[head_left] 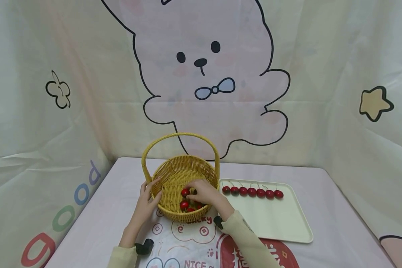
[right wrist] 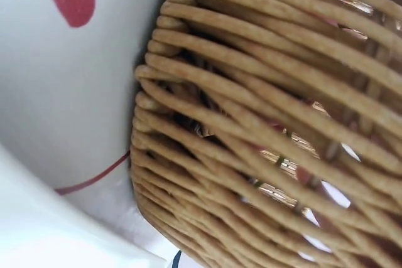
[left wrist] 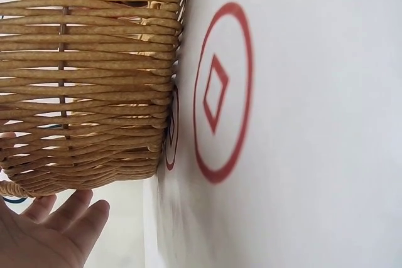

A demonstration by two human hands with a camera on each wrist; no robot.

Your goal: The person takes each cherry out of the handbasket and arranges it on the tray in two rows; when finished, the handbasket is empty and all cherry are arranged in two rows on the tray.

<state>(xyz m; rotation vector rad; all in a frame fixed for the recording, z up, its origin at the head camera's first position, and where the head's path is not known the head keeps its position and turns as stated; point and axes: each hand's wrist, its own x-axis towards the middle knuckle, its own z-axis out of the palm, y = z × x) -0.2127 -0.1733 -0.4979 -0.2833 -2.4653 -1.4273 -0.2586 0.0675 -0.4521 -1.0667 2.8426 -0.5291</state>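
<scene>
A round yellow wicker basket with a tall arched handle stands on the table. My left hand holds its left rim near the foot of the handle, the thumb reaching over the edge. In the left wrist view, fingers of that hand lie along the outside of the weave. My right hand is inside the basket at the right, thumb and forefinger around a red cherry. Another cherry lies just below, with more partly hidden under the hand. The right wrist view shows only the basket's woven wall up close.
To the right of the basket lies a cream tray with a row of several stemmed cherries along its far side. A printed white tablecloth covers the table. Fabric curtains with cartoon drawings close off the back and sides.
</scene>
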